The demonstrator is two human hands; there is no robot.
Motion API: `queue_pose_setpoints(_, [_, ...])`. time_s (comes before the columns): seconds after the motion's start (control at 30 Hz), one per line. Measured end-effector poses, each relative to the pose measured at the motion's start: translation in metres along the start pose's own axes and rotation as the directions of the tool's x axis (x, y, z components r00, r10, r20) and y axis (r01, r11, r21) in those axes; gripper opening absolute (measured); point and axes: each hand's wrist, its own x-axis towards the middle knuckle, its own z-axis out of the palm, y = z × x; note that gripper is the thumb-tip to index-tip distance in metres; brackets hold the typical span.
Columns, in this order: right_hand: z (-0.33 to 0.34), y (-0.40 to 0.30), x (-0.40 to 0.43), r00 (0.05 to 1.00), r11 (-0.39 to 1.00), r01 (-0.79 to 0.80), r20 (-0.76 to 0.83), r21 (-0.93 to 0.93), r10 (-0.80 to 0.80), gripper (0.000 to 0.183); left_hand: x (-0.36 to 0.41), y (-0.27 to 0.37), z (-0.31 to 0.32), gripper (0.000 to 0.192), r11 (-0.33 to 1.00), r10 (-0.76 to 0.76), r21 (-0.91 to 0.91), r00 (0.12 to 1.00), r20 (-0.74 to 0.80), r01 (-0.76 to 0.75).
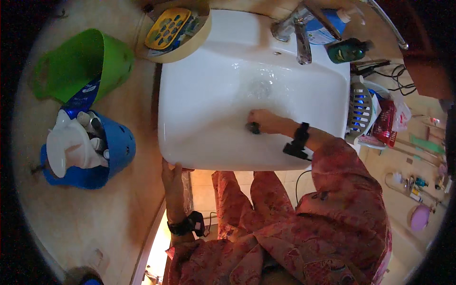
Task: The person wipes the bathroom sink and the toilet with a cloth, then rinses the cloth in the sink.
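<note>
A white ceramic washbasin [199, 107] lies before me, with water pooled around its drain [262, 89]. Inside the bowl, my right hand [265, 121] is closed around a small dark object [253, 128], pressed near the basin's front slope. What exactly it is cannot be made out; it may be a scouring pad. My left hand [172, 168] grips the basin's rim at the front left corner, its fingers partly hidden. At the back, a chrome faucet [304, 46] reaches over the bowl. Each wrist wears a black strap with a small device.
Left on the wall are a green plastic basket [117, 67], a blue basket [123, 149] of bottles and a white lidded item [57, 149]. A cream container [192, 46] holds a yellow soap dish [167, 28]. Behind right stand a blue bottle [320, 30], a green bottle [345, 51] and a grey slotted basket [358, 107].
</note>
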Motion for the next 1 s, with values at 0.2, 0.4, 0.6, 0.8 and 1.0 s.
queue_pose_setpoints(0.2, [-0.012,-0.047,0.06,0.989,0.985,0.14,0.036,0.1,-0.144,0.018,0.006,-0.001,-0.007,0.039,1.0,0.017,-0.015,0.998,0.053,-0.016])
queue_pose_setpoints(0.4, [-0.011,-0.007,0.023,0.981,0.98,-0.043,0.175,-0.195,0.078,0.017,-0.001,0.021,0.006,0.037,0.998,0.004,-0.057,1.0,-0.004,-0.004])
queue_pose_setpoints(0.6, [0.001,-0.03,0.058,0.982,0.962,0.166,-0.056,-0.219,-0.182,0.03,0.006,0.013,0.002,0.038,0.997,-0.039,-0.07,0.999,0.028,0.041])
queue_pose_setpoints(0.8, [-0.032,-0.028,0.109,0.82,0.894,0.083,-0.481,-0.44,-0.312,0.027,0.009,0.005,-0.001,0.04,0.998,-0.057,-0.011,0.998,-0.011,0.057])
queue_pose_setpoints(1.0, [-0.081,0.02,0.115,0.789,0.713,-0.156,-0.52,-0.684,-0.327,0.023,0.008,-0.001,-0.003,0.041,1.0,0.022,-0.001,1.0,0.009,-0.022])
